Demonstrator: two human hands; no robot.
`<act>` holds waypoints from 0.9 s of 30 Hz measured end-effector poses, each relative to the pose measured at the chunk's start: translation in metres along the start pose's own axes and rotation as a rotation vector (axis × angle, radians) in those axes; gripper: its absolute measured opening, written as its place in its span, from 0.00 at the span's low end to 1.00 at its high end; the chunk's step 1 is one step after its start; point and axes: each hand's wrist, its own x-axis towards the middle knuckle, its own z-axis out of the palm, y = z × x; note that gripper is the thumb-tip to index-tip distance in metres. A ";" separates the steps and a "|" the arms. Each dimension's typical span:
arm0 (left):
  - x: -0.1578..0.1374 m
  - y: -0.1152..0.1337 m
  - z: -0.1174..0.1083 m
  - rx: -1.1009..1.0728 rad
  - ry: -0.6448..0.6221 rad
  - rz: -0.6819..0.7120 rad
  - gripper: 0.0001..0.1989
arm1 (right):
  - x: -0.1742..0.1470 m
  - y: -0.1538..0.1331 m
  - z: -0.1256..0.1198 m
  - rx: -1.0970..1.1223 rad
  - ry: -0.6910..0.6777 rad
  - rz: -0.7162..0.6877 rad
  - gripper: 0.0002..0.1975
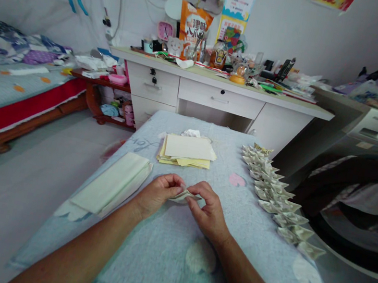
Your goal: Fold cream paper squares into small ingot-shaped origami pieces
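Observation:
Between my two hands, over the middle of the cloth-covered table (169,255), is a small piece of folded paper (182,196). My left hand (161,193) pinches its left end between thumb and fingers. On the other end, my right hand (207,207) grips with thumb and forefinger. Just beyond the hands lies a stack of cream and yellow paper sheets (189,149). To the left rests a long pile of pale, folded paper (114,182). Along the right side runs a row of several folded paper boats (268,187), set close together.
Behind the table stands a white desk (220,91) crowded with jars, a pink clock (165,31) and an orange snack bag (194,23). A front-loading washing machine (376,135) is at the right. At the left are a bed (26,88) and a low red-brown shelf (96,96).

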 end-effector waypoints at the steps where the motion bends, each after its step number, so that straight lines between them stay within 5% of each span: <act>1: 0.000 0.000 0.000 -0.002 0.007 -0.001 0.11 | 0.000 0.000 0.000 0.004 -0.004 0.001 0.06; 8: 0.000 0.000 0.001 -0.016 0.033 0.009 0.12 | -0.001 -0.001 -0.001 0.056 0.005 0.007 0.07; 17: -0.002 -0.001 -0.001 0.041 -0.132 0.044 0.09 | -0.001 -0.005 -0.002 0.099 -0.045 -0.026 0.10; 27: -0.006 0.005 0.001 -0.049 -0.132 0.038 0.10 | -0.001 -0.005 -0.002 0.100 -0.116 -0.056 0.13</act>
